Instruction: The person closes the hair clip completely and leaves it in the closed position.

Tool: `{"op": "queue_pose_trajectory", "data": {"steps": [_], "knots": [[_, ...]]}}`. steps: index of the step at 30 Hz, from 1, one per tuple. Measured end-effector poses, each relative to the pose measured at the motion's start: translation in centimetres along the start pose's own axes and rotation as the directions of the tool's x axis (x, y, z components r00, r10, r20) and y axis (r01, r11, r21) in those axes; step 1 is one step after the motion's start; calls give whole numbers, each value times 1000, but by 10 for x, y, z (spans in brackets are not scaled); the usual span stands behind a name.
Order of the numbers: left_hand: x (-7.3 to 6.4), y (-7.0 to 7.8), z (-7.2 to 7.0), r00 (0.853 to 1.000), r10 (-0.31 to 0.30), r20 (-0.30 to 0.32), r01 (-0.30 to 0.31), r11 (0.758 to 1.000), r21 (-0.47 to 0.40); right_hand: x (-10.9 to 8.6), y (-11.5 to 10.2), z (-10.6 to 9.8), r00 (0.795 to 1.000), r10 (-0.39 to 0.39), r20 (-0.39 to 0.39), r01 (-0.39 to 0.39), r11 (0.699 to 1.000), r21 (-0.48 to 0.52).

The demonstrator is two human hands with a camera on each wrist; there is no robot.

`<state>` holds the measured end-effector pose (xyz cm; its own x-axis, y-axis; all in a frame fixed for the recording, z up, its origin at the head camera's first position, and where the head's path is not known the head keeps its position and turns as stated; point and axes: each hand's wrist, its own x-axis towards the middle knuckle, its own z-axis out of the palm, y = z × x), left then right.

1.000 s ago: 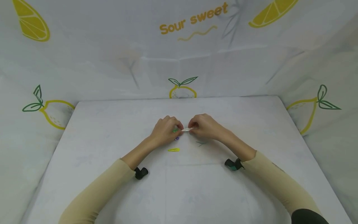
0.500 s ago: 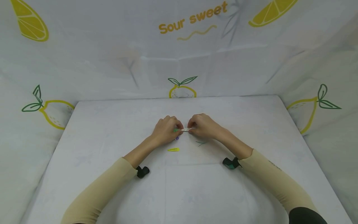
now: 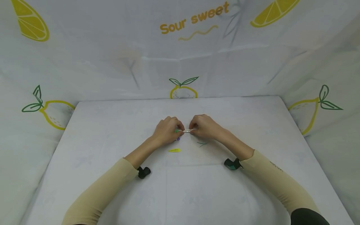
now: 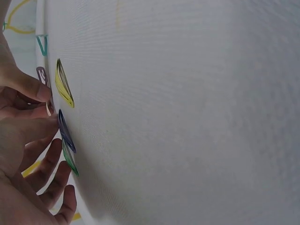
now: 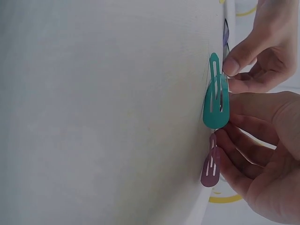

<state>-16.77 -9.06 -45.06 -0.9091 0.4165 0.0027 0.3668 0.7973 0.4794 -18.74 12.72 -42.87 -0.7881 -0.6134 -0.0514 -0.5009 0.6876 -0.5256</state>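
Note:
A white snap hair clip (image 3: 187, 131) spans the gap between my two hands, above the table's middle. My left hand (image 3: 166, 131) pinches its left end between thumb and finger. Its right end is pinched by my right hand (image 3: 207, 127). Under my left hand lie a green clip (image 4: 69, 160) and a purple-blue clip (image 4: 66, 132), partly covered in the head view. A yellow clip (image 3: 174, 150) lies nearer the front. By my right hand, the right wrist view shows a teal clip (image 5: 217, 105) and a mauve clip (image 5: 211, 168); the mauve one is hidden in the head view.
A white cloth covers the table (image 3: 180, 193). Behind it rises a white curtain (image 3: 112, 75) printed with lemons. Black wrist cameras sit under both forearms, the left camera (image 3: 144, 172) and the right camera (image 3: 232, 164), close over the cloth.
Both forearms have shifted slightly inward. The white clip stays pinched between the hands and has turned a little; the clips on the table have not moved.

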Motion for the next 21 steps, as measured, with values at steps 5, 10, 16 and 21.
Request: {"op": "queue_pose_trajectory", "data": {"steps": [5,10,16,21], "knots": [[0,0,0,1000,0,-1,0,1000,-8,0,0,0,1000,1,1,-1,1000,-12],[0,0,0,1000,-5,0,5,1000,-16,0,0,0,1000,3,3,-3,1000,-15],[0,0,1,1000,-15,5,15,1000,-16,-1,1,0,1000,5,7,-5,1000,-4],[1,0,1,1000,-16,7,16,1000,-15,-1,1,0,1000,4,6,-4,1000,-5]]}}
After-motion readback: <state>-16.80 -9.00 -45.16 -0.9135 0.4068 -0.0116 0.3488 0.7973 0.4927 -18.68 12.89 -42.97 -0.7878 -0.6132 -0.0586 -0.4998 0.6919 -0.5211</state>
